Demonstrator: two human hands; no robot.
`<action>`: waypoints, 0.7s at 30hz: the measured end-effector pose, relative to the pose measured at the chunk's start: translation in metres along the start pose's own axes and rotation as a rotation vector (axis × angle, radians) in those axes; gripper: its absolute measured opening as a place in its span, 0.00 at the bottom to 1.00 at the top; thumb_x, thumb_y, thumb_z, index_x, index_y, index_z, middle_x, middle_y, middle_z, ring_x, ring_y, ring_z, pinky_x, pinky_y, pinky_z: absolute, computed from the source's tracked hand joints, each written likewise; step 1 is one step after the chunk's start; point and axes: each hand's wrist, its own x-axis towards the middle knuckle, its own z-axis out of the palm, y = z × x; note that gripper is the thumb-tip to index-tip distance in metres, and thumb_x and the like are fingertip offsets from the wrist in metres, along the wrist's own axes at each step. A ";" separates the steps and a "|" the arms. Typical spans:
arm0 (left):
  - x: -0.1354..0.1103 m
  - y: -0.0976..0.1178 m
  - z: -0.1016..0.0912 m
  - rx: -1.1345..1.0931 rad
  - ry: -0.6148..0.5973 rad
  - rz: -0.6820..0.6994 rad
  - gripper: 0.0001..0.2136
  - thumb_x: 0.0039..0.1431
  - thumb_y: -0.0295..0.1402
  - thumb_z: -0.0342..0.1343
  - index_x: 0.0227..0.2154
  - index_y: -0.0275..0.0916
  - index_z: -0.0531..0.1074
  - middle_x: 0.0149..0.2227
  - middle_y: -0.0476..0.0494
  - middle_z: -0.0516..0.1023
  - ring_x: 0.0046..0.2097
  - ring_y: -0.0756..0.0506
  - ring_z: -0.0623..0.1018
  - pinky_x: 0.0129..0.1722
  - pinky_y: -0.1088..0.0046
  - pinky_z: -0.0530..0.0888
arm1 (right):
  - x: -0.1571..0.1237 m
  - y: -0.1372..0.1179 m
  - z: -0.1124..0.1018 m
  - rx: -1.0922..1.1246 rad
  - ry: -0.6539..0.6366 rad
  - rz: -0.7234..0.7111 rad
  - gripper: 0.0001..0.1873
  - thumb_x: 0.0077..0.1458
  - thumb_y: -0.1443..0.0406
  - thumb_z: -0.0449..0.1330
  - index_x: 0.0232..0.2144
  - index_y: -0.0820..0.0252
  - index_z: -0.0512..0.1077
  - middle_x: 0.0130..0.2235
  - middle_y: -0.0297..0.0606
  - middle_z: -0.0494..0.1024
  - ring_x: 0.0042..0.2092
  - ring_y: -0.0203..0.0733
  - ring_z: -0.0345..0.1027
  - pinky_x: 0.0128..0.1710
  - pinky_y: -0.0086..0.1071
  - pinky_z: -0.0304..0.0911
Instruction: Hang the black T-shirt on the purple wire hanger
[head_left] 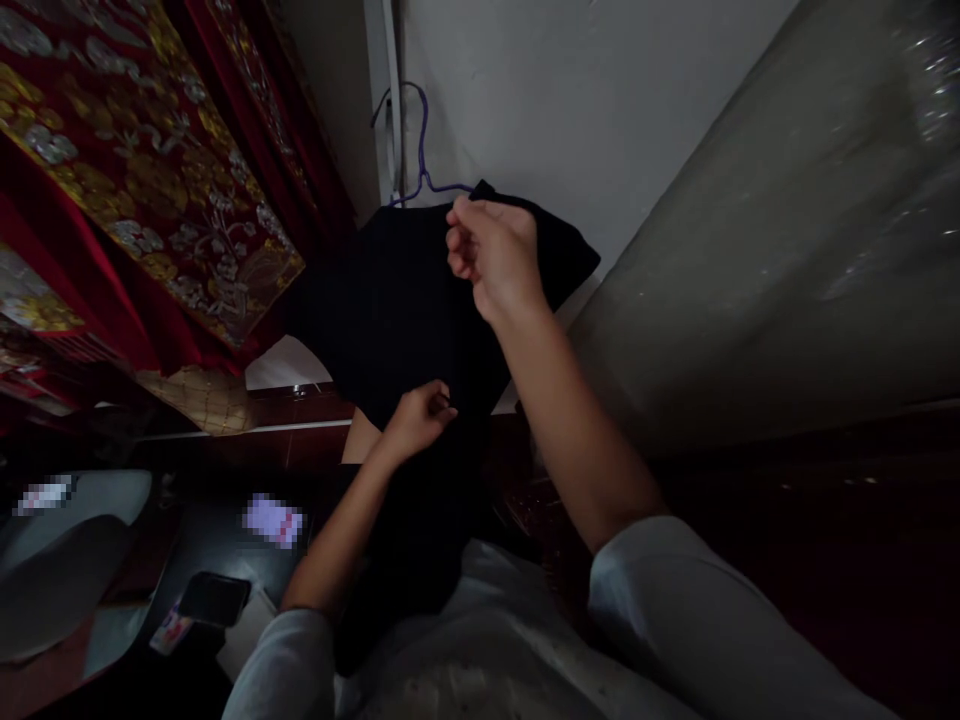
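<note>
A black garment [390, 300] hangs on a purple wire hanger [424, 150] against the wall. My right hand [499, 245] is raised in front of its upper part, near the shoulder. The fingers there are curled in with the thumb over them, and whatever they may hold is too small or hidden to make out. Lower down, my left hand [421, 415] is at the garment's lower part, with thumb and fingers pinched on the dark cloth. Folds of the cloth are hard to tell apart in the dim light.
Red curtains [150, 170] with gold and silver patterns hang at the left. A dark tabletop [217, 535] at lower left bears a phone [214, 598] and a blurred-out bright screen [274, 520]. Beside it is a grey chair [67, 570]. Something large, wrapped in plastic [787, 260], leans at right.
</note>
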 end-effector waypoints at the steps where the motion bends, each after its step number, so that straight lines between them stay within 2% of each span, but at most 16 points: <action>1: 0.011 0.009 -0.013 -0.011 -0.054 0.043 0.05 0.60 0.24 0.61 0.37 0.38 0.73 0.32 0.48 0.77 0.34 0.49 0.78 0.36 0.76 0.73 | -0.007 0.006 -0.001 -0.008 0.009 -0.009 0.23 0.65 0.46 0.59 0.30 0.58 0.66 0.25 0.29 0.68 0.20 0.26 0.58 0.17 0.22 0.48; 2: 0.024 0.021 -0.028 -0.021 -0.005 0.130 0.05 0.62 0.26 0.61 0.40 0.39 0.73 0.36 0.46 0.78 0.37 0.48 0.79 0.39 0.75 0.74 | -0.014 0.014 -0.002 -0.018 0.018 -0.016 0.23 0.64 0.45 0.59 0.31 0.58 0.66 0.25 0.29 0.68 0.21 0.26 0.58 0.18 0.23 0.48; 5: 0.064 0.060 -0.074 -0.071 0.379 0.368 0.14 0.64 0.37 0.65 0.48 0.40 0.70 0.42 0.45 0.76 0.44 0.46 0.80 0.45 0.71 0.76 | -0.029 0.028 -0.002 -0.061 0.017 -0.038 0.21 0.64 0.46 0.60 0.33 0.57 0.67 0.25 0.29 0.66 0.22 0.27 0.60 0.19 0.22 0.50; 6: 0.077 0.071 -0.087 -0.062 0.422 0.420 0.16 0.64 0.39 0.65 0.49 0.41 0.70 0.41 0.46 0.75 0.46 0.45 0.81 0.48 0.68 0.76 | -0.032 0.028 -0.002 -0.074 0.005 -0.048 0.21 0.64 0.46 0.60 0.34 0.57 0.67 0.25 0.29 0.66 0.22 0.27 0.60 0.20 0.22 0.51; 8: 0.098 0.086 -0.106 -0.002 0.399 0.498 0.17 0.63 0.43 0.65 0.48 0.40 0.72 0.40 0.47 0.75 0.50 0.42 0.80 0.52 0.63 0.75 | -0.035 0.022 0.000 -0.097 -0.020 -0.076 0.20 0.64 0.48 0.60 0.33 0.57 0.67 0.25 0.29 0.66 0.23 0.28 0.61 0.21 0.22 0.53; 11: 0.114 0.098 -0.117 0.171 0.277 0.610 0.18 0.63 0.50 0.63 0.40 0.39 0.75 0.35 0.47 0.75 0.48 0.41 0.81 0.52 0.62 0.75 | -0.032 0.014 0.000 -0.132 -0.027 -0.139 0.17 0.65 0.51 0.60 0.33 0.57 0.68 0.25 0.29 0.67 0.26 0.29 0.63 0.23 0.21 0.56; 13: 0.114 0.105 -0.118 0.286 0.241 0.675 0.20 0.66 0.53 0.58 0.36 0.39 0.74 0.33 0.47 0.74 0.43 0.44 0.81 0.51 0.63 0.76 | -0.027 0.022 -0.002 -0.175 -0.013 -0.166 0.16 0.65 0.53 0.60 0.31 0.57 0.68 0.24 0.29 0.67 0.26 0.29 0.63 0.24 0.22 0.56; 15: 0.111 0.115 -0.125 0.357 0.271 0.725 0.22 0.68 0.54 0.53 0.36 0.38 0.73 0.33 0.46 0.74 0.41 0.46 0.78 0.50 0.65 0.76 | -0.025 0.042 -0.007 -0.234 0.011 -0.149 0.16 0.63 0.55 0.61 0.28 0.57 0.67 0.22 0.29 0.67 0.25 0.30 0.62 0.24 0.23 0.56; 16: 0.108 0.119 -0.132 0.362 0.334 0.741 0.22 0.69 0.54 0.52 0.37 0.37 0.72 0.35 0.46 0.74 0.41 0.47 0.77 0.51 0.66 0.75 | -0.027 0.055 -0.009 -0.259 0.019 -0.121 0.16 0.62 0.57 0.62 0.27 0.58 0.67 0.21 0.29 0.66 0.24 0.30 0.61 0.24 0.24 0.55; 18: 0.104 0.119 -0.154 0.294 0.548 0.730 0.21 0.69 0.52 0.53 0.39 0.36 0.71 0.37 0.46 0.73 0.42 0.49 0.74 0.54 0.67 0.73 | -0.038 0.081 -0.014 -0.259 0.005 -0.046 0.16 0.61 0.57 0.62 0.24 0.57 0.66 0.20 0.29 0.66 0.23 0.30 0.59 0.24 0.26 0.54; 20: 0.097 0.101 -0.180 0.103 0.800 0.606 0.18 0.72 0.48 0.53 0.40 0.34 0.69 0.36 0.49 0.70 0.44 0.52 0.73 0.57 0.69 0.70 | -0.059 0.099 -0.017 -0.194 -0.043 0.011 0.17 0.59 0.55 0.62 0.25 0.57 0.67 0.20 0.29 0.66 0.23 0.31 0.59 0.25 0.27 0.55; 21: 0.091 0.085 -0.189 -0.021 0.883 0.502 0.17 0.75 0.45 0.49 0.40 0.34 0.68 0.35 0.51 0.68 0.44 0.53 0.73 0.57 0.71 0.69 | -0.073 0.105 -0.018 -0.158 -0.066 0.027 0.17 0.59 0.53 0.62 0.25 0.57 0.67 0.20 0.29 0.67 0.23 0.31 0.59 0.26 0.28 0.56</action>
